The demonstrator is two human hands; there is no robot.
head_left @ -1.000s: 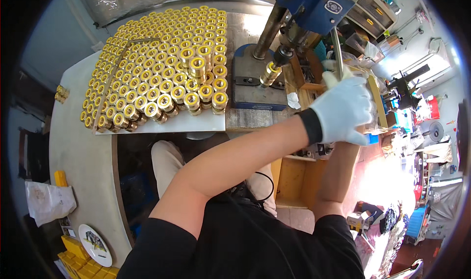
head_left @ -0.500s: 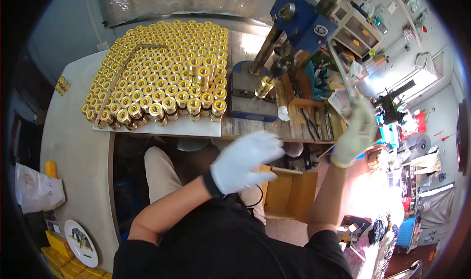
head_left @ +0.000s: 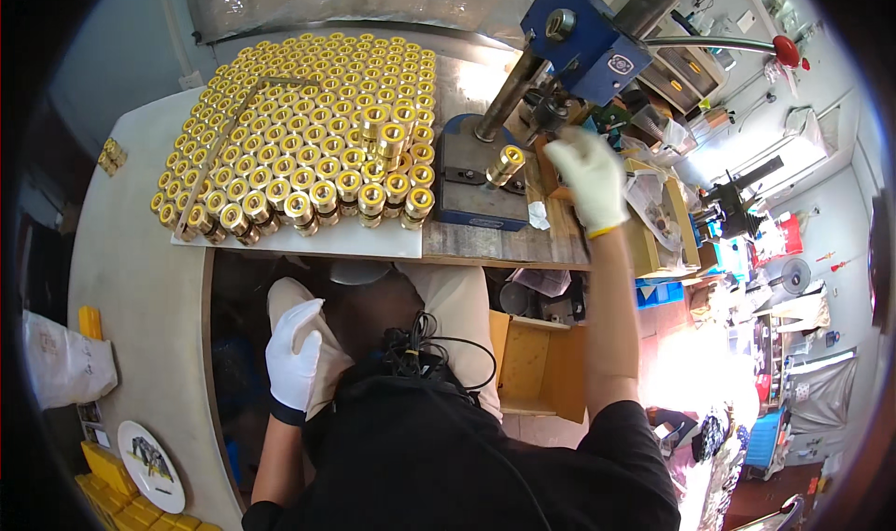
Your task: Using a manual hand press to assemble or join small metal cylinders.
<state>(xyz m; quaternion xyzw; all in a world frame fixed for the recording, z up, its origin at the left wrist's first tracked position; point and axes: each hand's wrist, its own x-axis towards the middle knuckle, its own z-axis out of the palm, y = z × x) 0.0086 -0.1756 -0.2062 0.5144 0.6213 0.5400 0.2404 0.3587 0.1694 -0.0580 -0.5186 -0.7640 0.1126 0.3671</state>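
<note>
My left hand, in a white glove, rests over my left thigh with its fingers out and nothing in it. My right hand, in a cream glove, is at the right side of a blue bench press, close to its dark spindle; its fingers are blurred. On the press base a single brass-coloured cylindrical fitting stands tilted in view, apart from my right hand. The press lever points right, ending in a red knob. Rows of similar fittings fill the table's left part.
A thin L-shaped strip lies across the fittings, and a few are stacked on top. Right of the press lie a crumpled white scrap and a yellowish tray. An open wooden drawer is below. A white plate sits left.
My right hand has let go of the lever and moved left towards the press. The lever has swung up. My left hand has dropped left to my thigh.
</note>
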